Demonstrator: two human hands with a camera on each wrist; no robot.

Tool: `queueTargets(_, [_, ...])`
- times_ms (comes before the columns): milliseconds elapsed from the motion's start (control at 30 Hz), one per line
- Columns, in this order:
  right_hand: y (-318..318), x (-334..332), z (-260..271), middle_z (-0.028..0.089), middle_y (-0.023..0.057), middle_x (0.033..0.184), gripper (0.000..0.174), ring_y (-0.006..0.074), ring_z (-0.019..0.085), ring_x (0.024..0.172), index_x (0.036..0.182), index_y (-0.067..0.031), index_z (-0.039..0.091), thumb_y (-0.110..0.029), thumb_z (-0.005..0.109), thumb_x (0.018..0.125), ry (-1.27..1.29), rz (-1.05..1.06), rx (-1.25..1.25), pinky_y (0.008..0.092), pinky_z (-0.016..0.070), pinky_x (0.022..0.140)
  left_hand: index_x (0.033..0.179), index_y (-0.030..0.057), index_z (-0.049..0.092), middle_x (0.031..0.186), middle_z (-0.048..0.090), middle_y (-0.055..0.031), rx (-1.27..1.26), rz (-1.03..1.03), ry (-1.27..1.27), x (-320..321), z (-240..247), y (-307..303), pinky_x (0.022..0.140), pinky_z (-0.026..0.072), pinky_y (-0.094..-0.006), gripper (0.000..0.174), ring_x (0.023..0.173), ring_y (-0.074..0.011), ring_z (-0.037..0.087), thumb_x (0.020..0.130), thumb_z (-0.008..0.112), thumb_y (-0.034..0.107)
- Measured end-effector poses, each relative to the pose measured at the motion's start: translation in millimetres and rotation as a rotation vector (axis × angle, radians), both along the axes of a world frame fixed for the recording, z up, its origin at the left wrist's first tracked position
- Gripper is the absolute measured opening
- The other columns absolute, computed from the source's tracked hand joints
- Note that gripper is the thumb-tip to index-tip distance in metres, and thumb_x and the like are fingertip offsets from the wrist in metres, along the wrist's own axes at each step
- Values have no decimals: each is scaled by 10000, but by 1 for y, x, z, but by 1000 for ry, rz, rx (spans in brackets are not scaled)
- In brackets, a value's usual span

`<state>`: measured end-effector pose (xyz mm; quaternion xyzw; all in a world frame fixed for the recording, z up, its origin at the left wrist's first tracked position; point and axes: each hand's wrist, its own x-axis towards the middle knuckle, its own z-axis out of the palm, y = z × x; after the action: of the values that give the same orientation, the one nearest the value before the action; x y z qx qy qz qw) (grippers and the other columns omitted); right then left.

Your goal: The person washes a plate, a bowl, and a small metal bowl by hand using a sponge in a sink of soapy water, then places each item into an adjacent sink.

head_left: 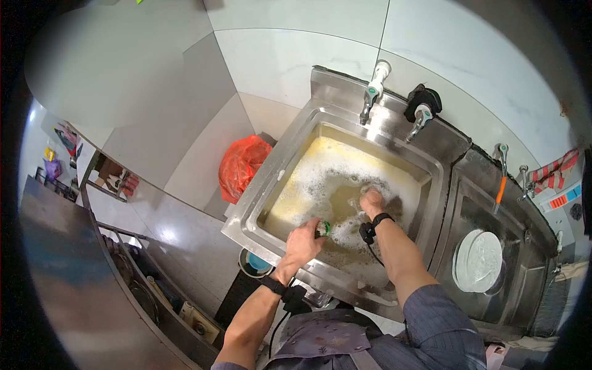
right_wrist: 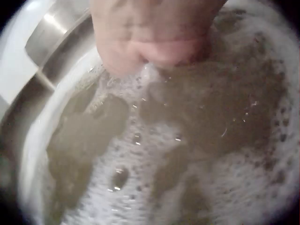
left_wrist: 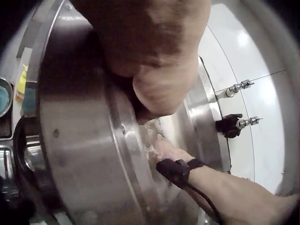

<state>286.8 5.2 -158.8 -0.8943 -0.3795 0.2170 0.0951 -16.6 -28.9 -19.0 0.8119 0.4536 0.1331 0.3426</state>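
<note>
A steel sink [head_left: 345, 280] holds cloudy, foamy water [head_left: 327, 166]. My left hand [head_left: 303, 240] is over the sink's near left edge, its fingers and thumb round a green scrubbing pad [head_left: 324, 229] with foam on it. In the left wrist view the back of the left hand [left_wrist: 161, 86] fills the top and hides the pad. Farther in, my right hand [head_left: 371, 202] reaches down into the water. In the right wrist view its fingers are under the murky surface, below the right hand's [right_wrist: 150, 42] visible part, and I cannot tell what they hold.
Two taps stand behind the sink, one [head_left: 372, 92] bare and one [head_left: 422, 117] wrapped in black. White plates [head_left: 478, 262] are stacked in the right basin [head_left: 456, 216], below an orange-handled tap [head_left: 501, 185]. A red plastic bag [head_left: 243, 166] sits left of the sink.
</note>
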Motion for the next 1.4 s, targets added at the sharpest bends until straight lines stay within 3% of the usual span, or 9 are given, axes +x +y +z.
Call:
queueTargets(167, [-10,1,25,702,259,962,221,398,688,916,950,9,732,-132,581,871,-275,301,-104,464,558,829,1309,74,554,1123,667,-247,-42,-35,50,1,5,0,901,517,-487,553,1027,-431,648,789,714,168])
queueTargets(433, [-65,-26,83,699,210,899,185,398,662,865,947,-50,718,-204,703,845,77,589,93,485,522,778,1282,184,634,1100,671,-255,-49,-58,23,5,-23,18,880,535,-480,491,991,-425,661,797,599,118])
queueTargets(767, [-110,-50,161,674,188,918,193,368,618,947,979,-57,707,-197,732,848,211,772,528,444,511,832,1260,54,627,1234,634,-98,-1039,384,-338,39,3,26,646,590,-432,409,1047,-252,638,921,625,283])
queueTargets(833, [-114,-54,159,667,204,1052,339,337,628,989,1174,-69,638,-197,719,871,301,798,464,444,511,856,1246,46,621,1218,632,-103,-1025,305,-415,43,-28,25,651,608,-431,346,1044,-248,632,946,610,220])
queueTargets(967, [-122,-73,145,622,191,1220,557,289,630,1022,1374,-77,466,-215,712,894,845,213,674,441,508,882,1247,41,596,1217,620,-108,-1088,420,-632,46,-32,17,660,640,-430,314,1076,-259,620,943,544,101])
queueTargets(1033, [-123,-79,140,436,186,1452,815,279,609,1127,1559,-148,130,-209,667,949,1222,76,297,453,516,956,1249,39,595,1235,611,-113,-1140,445,-659,50,-39,14,672,643,-453,321,1079,-264,619,938,542,96])
queueTargets(1100, [-120,-81,130,524,162,1380,737,265,611,1110,1531,-124,276,-216,691,930,1362,185,189,422,531,896,1252,36,594,1253,601,-119,-1196,474,-679,50,-42,9,684,645,-475,328,1083,-269,618,933,540,91])
queueTargets(1267, [-102,-58,33,699,162,1086,346,291,657,947,1193,-36,634,-215,685,901,663,487,148,466,532,758,1236,3,621,1230,645,-173,-946,487,-210,60,-11,0,790,603,-521,374,1105,-325,643,905,579,172])
queueTargets(1400, [-119,-29,48,697,247,992,188,370,663,839,932,14,720,-129,612,873,-150,653,-110,450,532,749,1168,6,681,1176,682,-232,-300,71,385,52,-116,35,835,583,-467,380,1129,-351,656,879,615,242])
